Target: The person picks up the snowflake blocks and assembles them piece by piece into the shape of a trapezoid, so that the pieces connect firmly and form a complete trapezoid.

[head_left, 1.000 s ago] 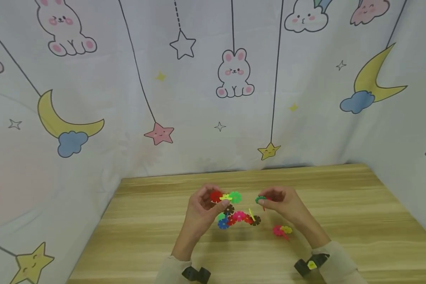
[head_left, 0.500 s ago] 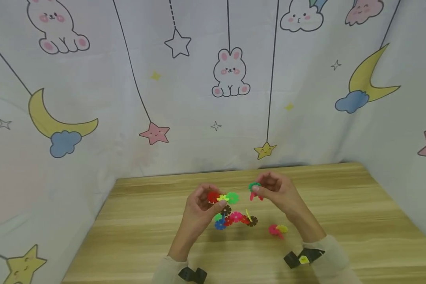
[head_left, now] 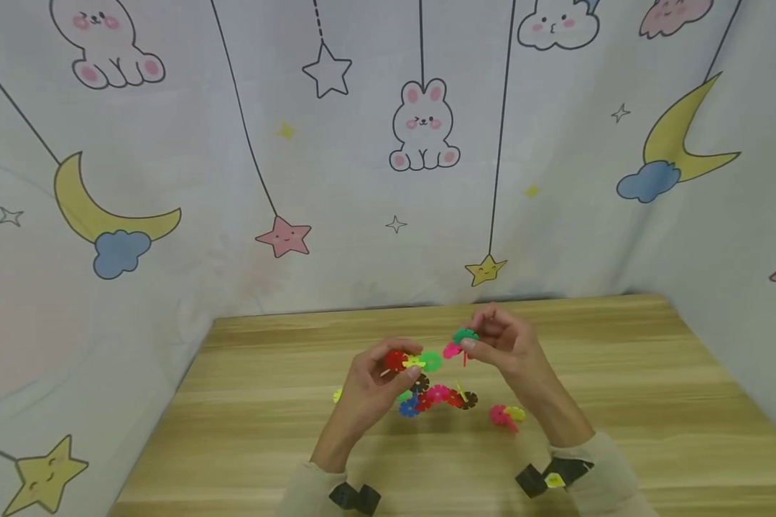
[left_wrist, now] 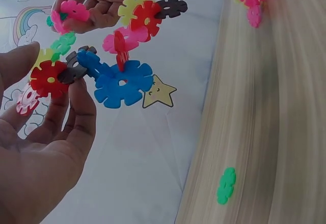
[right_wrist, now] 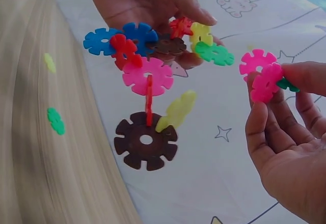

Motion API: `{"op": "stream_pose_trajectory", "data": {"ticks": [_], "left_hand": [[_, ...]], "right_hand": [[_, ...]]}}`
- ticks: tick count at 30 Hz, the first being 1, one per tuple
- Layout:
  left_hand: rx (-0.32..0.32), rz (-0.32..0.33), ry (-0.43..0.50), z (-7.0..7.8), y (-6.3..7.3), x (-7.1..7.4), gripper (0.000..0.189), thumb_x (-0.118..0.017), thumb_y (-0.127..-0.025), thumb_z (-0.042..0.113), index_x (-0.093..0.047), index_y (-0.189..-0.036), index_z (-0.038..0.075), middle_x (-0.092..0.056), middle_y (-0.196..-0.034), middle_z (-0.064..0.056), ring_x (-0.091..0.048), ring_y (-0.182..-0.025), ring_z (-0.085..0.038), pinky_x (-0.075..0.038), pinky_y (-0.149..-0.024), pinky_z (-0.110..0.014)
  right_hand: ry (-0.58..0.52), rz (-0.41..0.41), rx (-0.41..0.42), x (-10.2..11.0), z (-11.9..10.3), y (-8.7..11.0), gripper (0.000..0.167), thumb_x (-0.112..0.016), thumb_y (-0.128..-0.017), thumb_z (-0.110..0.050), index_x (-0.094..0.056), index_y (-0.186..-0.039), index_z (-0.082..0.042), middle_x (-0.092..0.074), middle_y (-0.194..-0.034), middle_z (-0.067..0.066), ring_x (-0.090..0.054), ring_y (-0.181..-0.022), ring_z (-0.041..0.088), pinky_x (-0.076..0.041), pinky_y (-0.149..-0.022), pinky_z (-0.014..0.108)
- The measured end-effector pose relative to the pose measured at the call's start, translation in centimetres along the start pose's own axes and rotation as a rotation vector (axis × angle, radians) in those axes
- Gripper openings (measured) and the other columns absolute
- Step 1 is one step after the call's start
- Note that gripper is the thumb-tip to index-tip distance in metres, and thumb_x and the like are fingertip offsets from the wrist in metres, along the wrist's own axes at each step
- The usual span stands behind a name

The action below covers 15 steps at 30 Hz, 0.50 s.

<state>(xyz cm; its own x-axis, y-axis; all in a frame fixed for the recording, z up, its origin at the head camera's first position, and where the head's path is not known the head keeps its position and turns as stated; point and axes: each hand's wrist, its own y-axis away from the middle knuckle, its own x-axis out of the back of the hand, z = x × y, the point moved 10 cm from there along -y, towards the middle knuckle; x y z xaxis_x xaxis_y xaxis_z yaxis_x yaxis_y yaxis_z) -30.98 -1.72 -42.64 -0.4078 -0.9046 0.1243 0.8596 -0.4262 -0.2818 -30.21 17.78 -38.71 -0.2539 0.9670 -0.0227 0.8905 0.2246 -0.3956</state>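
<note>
My left hand (head_left: 370, 391) pinches a chain of interlocking flower-shaped plastic discs between thumb and fingers, near its red, yellow and light green end. From there the chain runs through a dark disc, blue discs (left_wrist: 122, 89), red ones and a pink disc (right_wrist: 133, 76) to a large brown disc (right_wrist: 131, 145) with a yellow one beside it. Across from it, my right hand (head_left: 507, 352) pinches a small cluster: a dark green disc (head_left: 465, 335) joined to pink discs (right_wrist: 267, 84). The cluster is apart from the chain, close to the light green disc (right_wrist: 216, 55).
On the wooden table (head_left: 265, 459), a joined pink and yellow disc cluster (head_left: 499, 414) lies near my right forearm. A loose green disc (right_wrist: 56, 121) and a yellow disc (right_wrist: 49, 62) lie on the wood too. A printed cloth (head_left: 349, 179) hangs behind.
My right hand has moved up and slightly left with its cluster, which has turned so a pink disc points toward the chain. My left hand keeps its grip, nearly still.
</note>
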Motion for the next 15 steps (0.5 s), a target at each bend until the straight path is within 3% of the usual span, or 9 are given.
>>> {"op": "stream_pose_trajectory", "data": {"ticks": [9,15], "left_hand": [[-0.062,-0.038,0.006,0.57,-0.01,-0.62,0.03,-0.073,-0.103,0.011,-0.069,-0.132,0.009,-0.067,-0.136,-0.025,-0.067,-0.106,-0.009,-0.062,-0.091,-0.025],[-0.053,-0.031,0.001,0.36,-0.04,-0.77,0.028,-0.072,-0.103,0.009,-0.069,-0.131,0.007,-0.068,-0.135,-0.023,-0.067,-0.105,-0.008,-0.062,-0.089,-0.024]], "right_hand": [[0.001,-0.026,-0.022,-0.53,0.82,0.08,0.017,-0.066,-0.1,0.006,-0.059,-0.108,-0.008,-0.078,-0.107,-0.009,-0.073,-0.093,0.007,-0.062,-0.084,0.023],[-0.007,-0.045,-0.012,-0.63,1.0,0.09,0.016,-0.065,-0.102,0.005,-0.059,-0.108,-0.008,-0.077,-0.109,-0.009,-0.075,-0.098,0.008,-0.061,-0.086,0.024]]}}
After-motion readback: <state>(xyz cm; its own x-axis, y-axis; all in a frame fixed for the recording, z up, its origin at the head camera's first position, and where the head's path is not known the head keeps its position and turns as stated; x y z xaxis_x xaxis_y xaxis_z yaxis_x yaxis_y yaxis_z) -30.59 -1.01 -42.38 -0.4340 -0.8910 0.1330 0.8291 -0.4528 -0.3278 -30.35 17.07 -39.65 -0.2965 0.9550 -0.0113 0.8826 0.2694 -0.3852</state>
